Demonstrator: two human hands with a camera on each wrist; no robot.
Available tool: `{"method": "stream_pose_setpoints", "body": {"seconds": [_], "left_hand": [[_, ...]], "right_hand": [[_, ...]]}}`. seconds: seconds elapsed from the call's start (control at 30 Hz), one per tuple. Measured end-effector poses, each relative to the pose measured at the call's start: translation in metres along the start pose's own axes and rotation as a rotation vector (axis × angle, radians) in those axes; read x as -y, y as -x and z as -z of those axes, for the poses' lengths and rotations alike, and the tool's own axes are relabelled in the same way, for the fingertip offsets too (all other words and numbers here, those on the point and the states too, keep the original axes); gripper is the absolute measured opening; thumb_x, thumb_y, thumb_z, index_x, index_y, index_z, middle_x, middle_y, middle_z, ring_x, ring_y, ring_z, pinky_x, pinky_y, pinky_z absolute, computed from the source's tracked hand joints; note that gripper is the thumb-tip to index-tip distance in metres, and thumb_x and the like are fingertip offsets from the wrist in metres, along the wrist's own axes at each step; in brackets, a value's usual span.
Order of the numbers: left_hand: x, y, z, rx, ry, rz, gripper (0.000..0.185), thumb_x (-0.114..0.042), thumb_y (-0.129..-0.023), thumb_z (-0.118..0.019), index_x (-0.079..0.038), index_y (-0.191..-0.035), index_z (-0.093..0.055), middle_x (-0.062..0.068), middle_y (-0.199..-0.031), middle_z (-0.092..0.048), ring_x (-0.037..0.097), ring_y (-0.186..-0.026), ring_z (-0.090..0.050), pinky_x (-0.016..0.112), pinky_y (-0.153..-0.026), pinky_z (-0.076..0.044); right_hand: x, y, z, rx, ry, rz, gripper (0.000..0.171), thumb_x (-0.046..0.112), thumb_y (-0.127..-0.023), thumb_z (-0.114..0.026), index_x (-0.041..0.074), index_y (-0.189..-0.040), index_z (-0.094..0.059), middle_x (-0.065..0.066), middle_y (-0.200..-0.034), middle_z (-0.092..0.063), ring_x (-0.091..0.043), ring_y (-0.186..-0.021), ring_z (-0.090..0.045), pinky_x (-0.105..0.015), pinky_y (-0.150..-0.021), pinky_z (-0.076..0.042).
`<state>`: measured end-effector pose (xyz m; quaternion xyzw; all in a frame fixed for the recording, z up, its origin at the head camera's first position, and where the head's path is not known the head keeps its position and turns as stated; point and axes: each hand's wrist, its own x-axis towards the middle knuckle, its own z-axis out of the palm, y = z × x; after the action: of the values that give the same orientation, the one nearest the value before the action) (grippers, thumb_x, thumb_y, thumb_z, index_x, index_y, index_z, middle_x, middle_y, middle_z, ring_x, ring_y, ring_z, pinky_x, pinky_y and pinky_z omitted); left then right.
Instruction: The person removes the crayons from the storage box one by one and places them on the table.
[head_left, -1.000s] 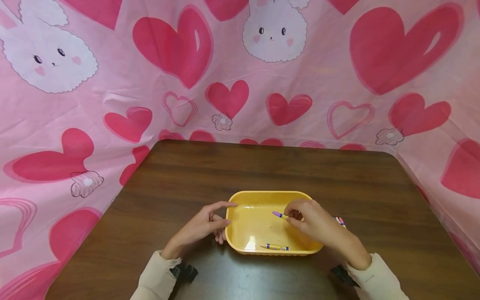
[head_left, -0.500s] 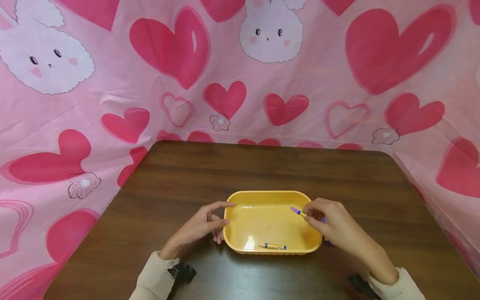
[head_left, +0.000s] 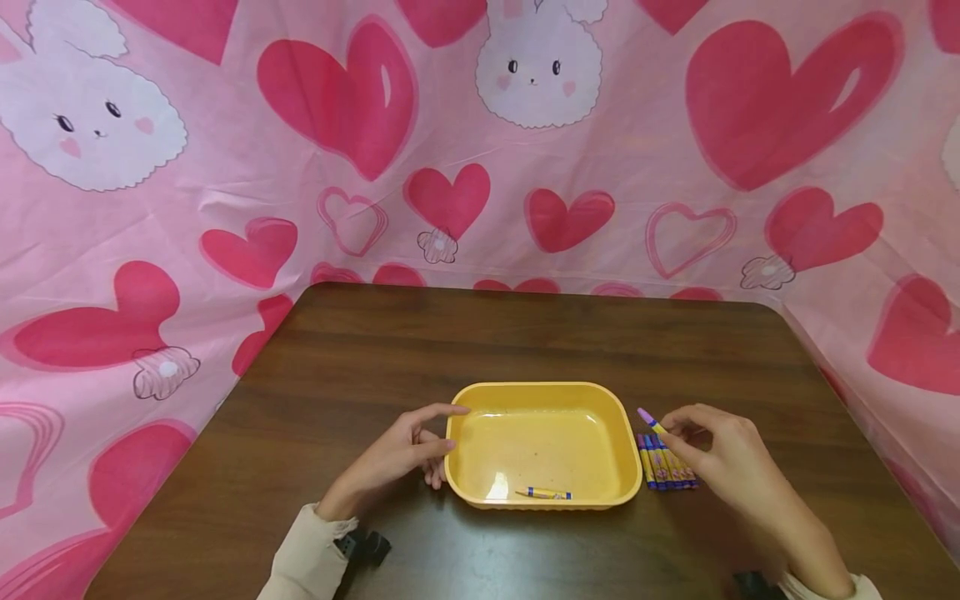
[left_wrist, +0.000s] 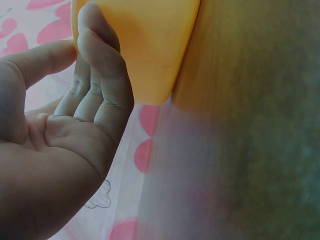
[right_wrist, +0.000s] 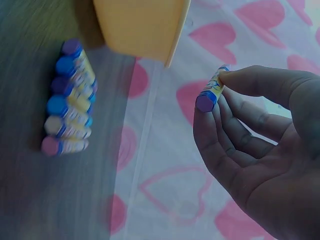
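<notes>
Your right hand (head_left: 723, 454) pinches a purple crayon (head_left: 649, 420) between thumb and fingertips, other fingers loosely curled, just off the tray (head_left: 607, 400) at its 3 o'clock side. The crayon hangs over a row of crayons (head_left: 664, 465) lying side by side on the table (head_left: 525, 342), right beside the tray wall. Your left hand (head_left: 405, 450) rests at the tray's 9 o'clock rim, thumb and fingers lightly curled about the edge. One crayon (head_left: 546, 493) lies inside the tray, against the 6 o'clock wall.

Room to move: bare wood runs wide toward 12 o'clock, up to the heart-print sheet (head_left: 480, 150); a strip lies open at 3 o'clock past the row, before the table's edge.

Your right wrist view shows what the head view blurs: six tips in the row (right_wrist: 67, 97), and the held crayon (right_wrist: 211, 92) end-on, clear of them. Your left wrist view shows fingers (left_wrist: 100, 75) touching the tray's outer wall (left_wrist: 150, 45); whether they grip tight you cannot tell.
</notes>
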<state>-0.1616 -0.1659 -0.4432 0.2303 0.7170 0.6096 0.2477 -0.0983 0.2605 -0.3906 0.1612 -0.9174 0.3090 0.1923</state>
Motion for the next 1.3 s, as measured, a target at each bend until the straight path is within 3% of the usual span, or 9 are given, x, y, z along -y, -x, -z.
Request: {"method": "stream_pose_setpoints", "body": {"seconds": [0.17, 0.33, 0.5, 0.73, 0.93, 1.3], "left_hand": [[0.001, 0.001, 0.001, -0.004, -0.002, 0.003, 0.051, -0.006, -0.1, -0.059, -0.006, -0.148, -0.043, 0.02, -0.07, -0.068, 0.022, -0.055, -0.066, 0.034, -0.053, -0.056], [0.002, 0.001, 0.0, 0.003, -0.005, -0.003, 0.05, -0.006, -0.1, -0.059, -0.005, -0.147, -0.043, 0.021, -0.07, -0.068, 0.023, -0.056, -0.067, 0.033, -0.053, -0.056], [0.003, 0.001, 0.0, 0.014, -0.003, 0.0, 0.05, -0.007, -0.1, -0.059, -0.004, -0.147, -0.043, 0.02, -0.07, -0.068, 0.023, -0.055, -0.067, 0.036, -0.054, -0.057], [-0.001, 0.002, -0.001, -0.001, -0.013, 0.009, 0.05, -0.007, -0.099, -0.059, -0.007, -0.147, -0.044, 0.019, -0.071, -0.069, 0.025, -0.056, -0.067, 0.036, -0.055, -0.057], [-0.002, 0.0, 0.001, -0.007, -0.021, 0.013, 0.049, -0.007, -0.1, -0.059, -0.009, -0.147, -0.045, 0.019, -0.072, -0.069, 0.027, -0.056, -0.066, 0.035, -0.055, -0.057], [-0.001, -0.001, 0.004, -0.002, -0.035, 0.014, 0.051, -0.013, -0.099, -0.062, -0.007, -0.147, -0.045, 0.017, -0.073, -0.07, 0.029, -0.057, -0.067, 0.037, -0.056, -0.058]], "right_hand": [[-0.015, 0.009, 0.004, -0.024, -0.005, -0.093, 0.018, 0.0, -0.078, -0.08, 0.014, -0.086, -0.071, 0.008, -0.076, -0.066, 0.001, -0.066, -0.059, -0.011, -0.06, -0.047], [-0.033, 0.018, 0.002, -0.001, 0.01, -0.241, 0.01, 0.013, -0.083, -0.081, 0.014, -0.089, -0.073, 0.006, -0.078, -0.07, 0.002, -0.068, -0.062, -0.012, -0.061, -0.045], [-0.051, 0.028, -0.001, 0.034, 0.046, -0.314, 0.01, 0.02, -0.085, -0.08, 0.012, -0.09, -0.074, 0.003, -0.079, -0.072, 0.002, -0.069, -0.062, -0.018, -0.059, -0.048], [-0.067, 0.036, 0.004, 0.071, 0.083, -0.374, 0.012, 0.02, -0.086, -0.078, 0.009, -0.09, -0.075, 0.001, -0.08, -0.073, 0.007, -0.068, -0.059, -0.022, -0.055, -0.048], [-0.075, 0.036, 0.006, 0.135, 0.11, -0.425, 0.015, 0.023, -0.088, -0.075, 0.009, -0.092, -0.075, 0.0, -0.078, -0.073, 0.003, -0.065, -0.057, -0.025, -0.055, -0.045], [-0.073, 0.032, -0.006, 0.215, 0.095, -0.423, 0.019, 0.028, -0.091, -0.074, 0.009, -0.094, -0.076, 0.002, -0.075, -0.072, -0.004, -0.062, -0.061, -0.027, -0.057, -0.046]]}}
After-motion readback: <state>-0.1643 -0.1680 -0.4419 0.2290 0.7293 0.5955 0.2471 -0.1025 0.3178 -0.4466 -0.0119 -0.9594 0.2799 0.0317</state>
